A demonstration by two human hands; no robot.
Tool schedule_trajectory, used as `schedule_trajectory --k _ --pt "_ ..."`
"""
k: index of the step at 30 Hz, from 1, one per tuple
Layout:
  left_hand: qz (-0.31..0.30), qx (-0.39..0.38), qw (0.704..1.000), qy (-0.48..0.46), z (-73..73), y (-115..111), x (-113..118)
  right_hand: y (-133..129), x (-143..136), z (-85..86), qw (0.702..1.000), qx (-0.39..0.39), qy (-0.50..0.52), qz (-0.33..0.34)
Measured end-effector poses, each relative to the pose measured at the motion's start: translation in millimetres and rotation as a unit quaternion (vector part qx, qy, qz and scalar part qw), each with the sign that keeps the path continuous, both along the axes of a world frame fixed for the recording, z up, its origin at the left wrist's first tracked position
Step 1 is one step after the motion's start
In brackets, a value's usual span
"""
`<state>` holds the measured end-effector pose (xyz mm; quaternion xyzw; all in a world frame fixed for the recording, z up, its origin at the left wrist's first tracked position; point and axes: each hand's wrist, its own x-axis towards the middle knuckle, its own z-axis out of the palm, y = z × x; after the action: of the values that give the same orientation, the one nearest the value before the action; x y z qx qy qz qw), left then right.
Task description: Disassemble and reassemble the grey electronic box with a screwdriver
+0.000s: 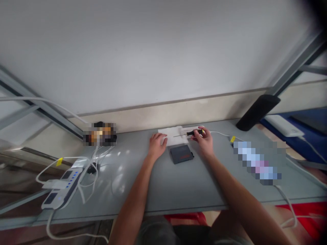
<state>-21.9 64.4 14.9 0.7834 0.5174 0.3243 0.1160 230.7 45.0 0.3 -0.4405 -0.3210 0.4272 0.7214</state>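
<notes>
My right hand (204,140) holds a screwdriver (195,132) with a black and yellow handle, its thin shaft pointing left over white paper (173,135). At the paper's left edge rests my left hand (157,146), fingers apart and nothing held in them. A dark grey flat box-like object (182,154) lies on the grey table (178,190) between my two hands, just in front of the paper.
A white power strip (62,189) with cables lies at the left. Behind it is a blurred orange-black item (100,133). A black cylinder (258,112) stands tilted at the back right, near a pixelated bluish object (257,161). Metal posts flank the table.
</notes>
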Motion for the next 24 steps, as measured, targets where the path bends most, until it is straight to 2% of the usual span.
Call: schedule_trajectory --k 4,6,9,13,20,24 --pt "-0.17 -0.058 0.983 0.034 25.2 -27.0 13.6 6.4 12.3 1.3 0.997 -0.008 0.066 -0.028" --pt "-0.212 -0.092 0.971 0.067 31.6 -39.5 24.2 7.8 16.7 4.5 0.996 -0.006 0.088 -0.033" --pt "-0.24 -0.102 0.961 0.088 34.6 -49.5 36.1 7.3 20.3 11.0 0.994 -0.006 0.102 -0.035" --pt "-0.237 -0.103 0.963 0.072 35.7 -48.9 35.5 3.3 20.5 19.7 0.995 0.004 0.096 -0.011" --pt "-0.184 -0.141 0.971 -0.061 31.3 -39.1 30.7 -4.5 13.3 26.7 0.999 0.021 0.041 0.025" --pt "-0.131 -0.082 0.978 -0.142 26.4 -32.2 33.0 -7.5 10.8 29.8 0.999 0.034 0.02 0.024"
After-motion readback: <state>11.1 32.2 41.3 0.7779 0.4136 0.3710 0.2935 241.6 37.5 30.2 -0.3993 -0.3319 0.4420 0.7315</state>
